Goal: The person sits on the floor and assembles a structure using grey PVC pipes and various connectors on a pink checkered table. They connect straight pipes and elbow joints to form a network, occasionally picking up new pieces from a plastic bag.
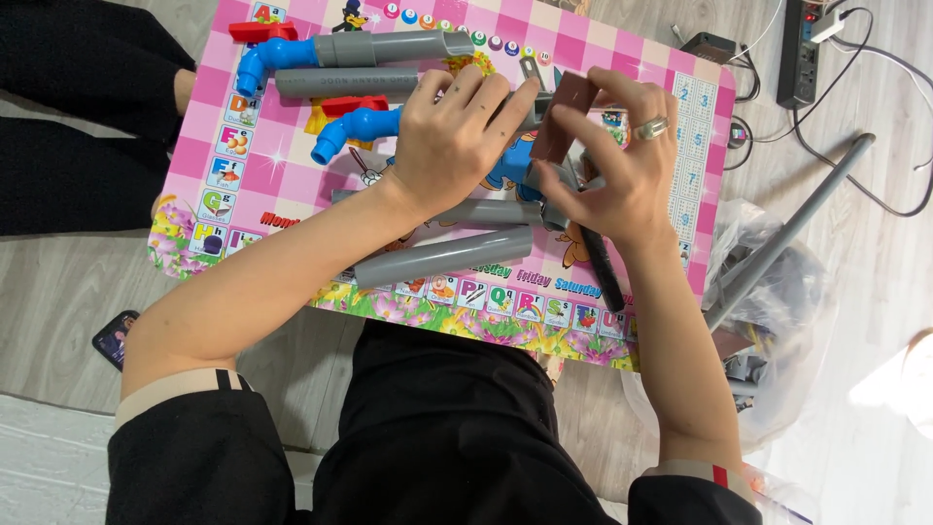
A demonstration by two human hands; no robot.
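Observation:
My left hand (452,136) rests over a blue pipe fitting (352,130) with a red handle and a grey pipe piece, fingers curled onto them. A small brown rectangular piece (564,115) is pinched in my right hand (617,160), which wears a ring, over a grey fitting (559,194). Both hands meet above the middle of a small pink checkered children's table (209,146). Two grey pipes (442,255) lie just below my hands. A black stick-like tool (603,267) pokes out under my right hand.
At the table's far edge lie more grey pipes (389,47) and a blue elbow with a red handle (262,53). A long grey pipe (787,233) and a clear plastic bag (777,292) sit on the floor right. A power strip (802,49) with cables lies far right. A phone (117,335) lies on the floor left.

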